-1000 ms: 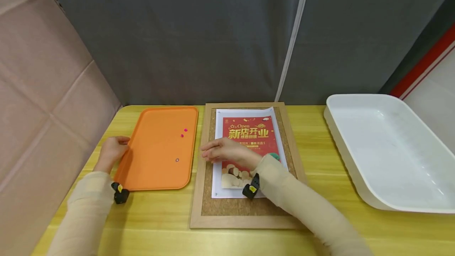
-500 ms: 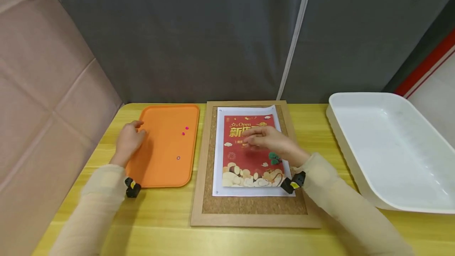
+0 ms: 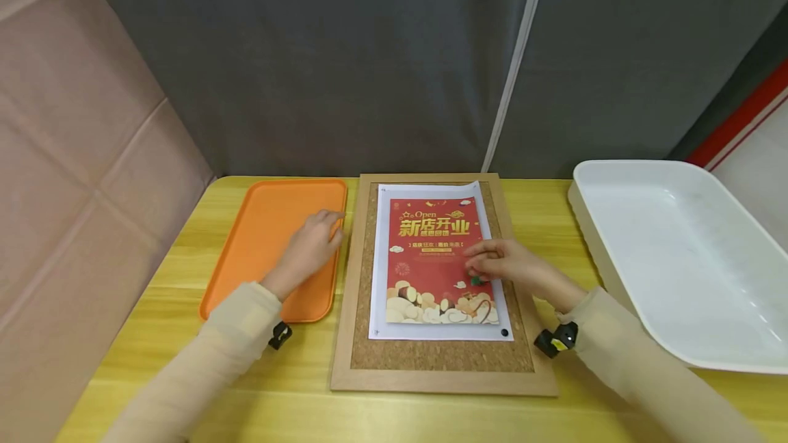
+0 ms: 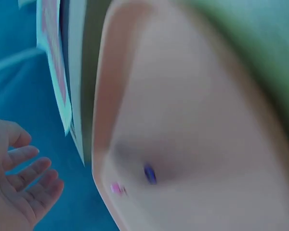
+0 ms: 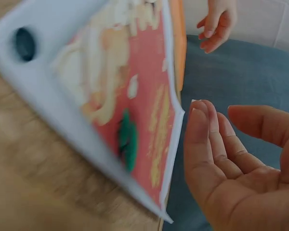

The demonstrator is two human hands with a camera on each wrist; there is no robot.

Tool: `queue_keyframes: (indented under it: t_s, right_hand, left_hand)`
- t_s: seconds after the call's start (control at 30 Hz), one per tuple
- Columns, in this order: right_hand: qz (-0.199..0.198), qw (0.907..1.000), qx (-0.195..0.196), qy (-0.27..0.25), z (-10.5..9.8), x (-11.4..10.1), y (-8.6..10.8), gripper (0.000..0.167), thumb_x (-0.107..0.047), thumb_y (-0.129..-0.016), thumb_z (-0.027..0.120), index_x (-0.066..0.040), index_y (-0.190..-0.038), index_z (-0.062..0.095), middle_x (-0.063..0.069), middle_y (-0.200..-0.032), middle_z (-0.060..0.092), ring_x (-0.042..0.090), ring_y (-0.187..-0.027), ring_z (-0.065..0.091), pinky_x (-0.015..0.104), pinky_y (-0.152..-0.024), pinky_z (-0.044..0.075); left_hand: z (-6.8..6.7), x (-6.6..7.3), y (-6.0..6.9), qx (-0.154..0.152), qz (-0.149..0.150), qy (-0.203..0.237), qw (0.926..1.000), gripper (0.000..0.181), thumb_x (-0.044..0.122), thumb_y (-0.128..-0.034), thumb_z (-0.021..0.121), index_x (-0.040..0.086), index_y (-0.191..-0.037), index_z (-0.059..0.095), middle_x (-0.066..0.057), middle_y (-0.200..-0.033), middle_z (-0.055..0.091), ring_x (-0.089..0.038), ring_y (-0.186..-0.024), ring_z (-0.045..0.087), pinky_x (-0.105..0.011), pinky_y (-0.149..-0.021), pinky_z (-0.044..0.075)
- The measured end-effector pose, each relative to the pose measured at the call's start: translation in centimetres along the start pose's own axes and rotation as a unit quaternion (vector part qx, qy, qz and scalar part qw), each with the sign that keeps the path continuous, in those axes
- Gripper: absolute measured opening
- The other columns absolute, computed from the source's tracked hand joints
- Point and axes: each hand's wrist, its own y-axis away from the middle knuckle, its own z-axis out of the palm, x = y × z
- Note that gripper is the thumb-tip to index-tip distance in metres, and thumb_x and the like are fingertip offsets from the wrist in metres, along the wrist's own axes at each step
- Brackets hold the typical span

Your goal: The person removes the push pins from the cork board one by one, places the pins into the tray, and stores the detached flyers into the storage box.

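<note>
My left hand (image 3: 308, 251) is over the right side of the orange tray (image 3: 240, 272), hiding the small pins there from the head camera. In the left wrist view that hand shows loosely bent fingers holding nothing, and a pink pin (image 4: 116, 188) and a dark blue pin (image 4: 150, 173) lie on the tray. My right hand (image 3: 501, 264) hovers over the right side of a red poster (image 3: 431, 272), fingers relaxed and apart from the thumb. White-bordered, the poster lies on a wood-framed cork board (image 3: 443, 359). A black thumbtack (image 3: 505, 332) sits in its lower right corner.
A deep white basin (image 3: 695, 258) stands on the right of the yellow wooden table (image 3: 277, 395). Behind the table hangs a dark grey curtain (image 3: 345, 74). A pinkish padded wall (image 3: 80, 176) borders the left side.
My left hand has moved right, from the tray's left edge across to its right side. My right hand has drawn back rightward over the poster, and the black thumbtack at the corner has come into sight.
</note>
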Motion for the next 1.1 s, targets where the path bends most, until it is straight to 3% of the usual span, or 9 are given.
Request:
queue_keyframes:
  t_s: [0.2, 0.4, 0.7, 1.1]
  right_hand:
    - [0.008, 0.9996, 0.0, 0.025, -0.5, 1.5, 1.3, 0.039, -0.014, -0.097, 0.054, 0.014, -0.124, 0.051, 0.022, -0.109, 0.068, 0.008, -0.092, 0.065, 0.026, -0.084, 0.056]
    - [0.004, 0.9997, -0.017, 0.017, -0.9, 2.8, 2.4, 0.036, -0.009, -0.096, 0.055, 0.018, -0.119, 0.052, 0.018, -0.104, 0.07, 0.001, -0.085, 0.063, 0.021, -0.079, 0.056]
    - [-0.007, 0.998, -0.062, 0.014, -1.2, 4.6, 3.2, 0.033, -0.002, -0.093, 0.052, 0.023, -0.115, 0.051, 0.025, -0.101, 0.068, 0.0, -0.079, 0.062, 0.017, -0.071, 0.054]
    - [-0.028, 0.9952, -0.081, 0.047, -0.9, 5.2, 4.2, 0.026, 0.002, -0.089, 0.051, 0.02, -0.107, 0.056, 0.021, -0.093, 0.069, 0.001, -0.076, 0.06, 0.016, -0.067, 0.052]
  left_hand:
    - [2.2, 2.6, 0.5, -0.024, 0.079, -0.031, 0.9961, 0.037, 0.022, -0.0969, 0.052, 0.001, -0.127, 0.058, -0.015, -0.131, 0.059, -0.033, -0.121, 0.055, -0.046, -0.104, 0.045]
    - [3.5, 3.6, 0.8, -0.086, 0.11, -0.062, 0.9882, 0.05, 0.033, -0.0974, 0.052, 0.006, -0.139, 0.049, -0.014, -0.144, 0.049, -0.032, -0.134, 0.045, -0.045, -0.113, 0.036]
    - [4.5, 3.5, 1.0, -0.152, 0.109, -0.084, 0.9787, 0.065, 0.049, -0.0967, 0.046, 0.014, -0.15, 0.032, -0.012, -0.159, 0.023, -0.036, -0.146, 0.022, -0.05, -0.12, 0.02]
    - [4.7, 3.2, 1.3, -0.183, 0.097, -0.073, 0.9755, 0.068, 0.049, -0.0969, 0.044, 0.014, -0.152, 0.027, -0.012, -0.16, 0.018, -0.037, -0.148, 0.013, -0.053, -0.121, 0.014]
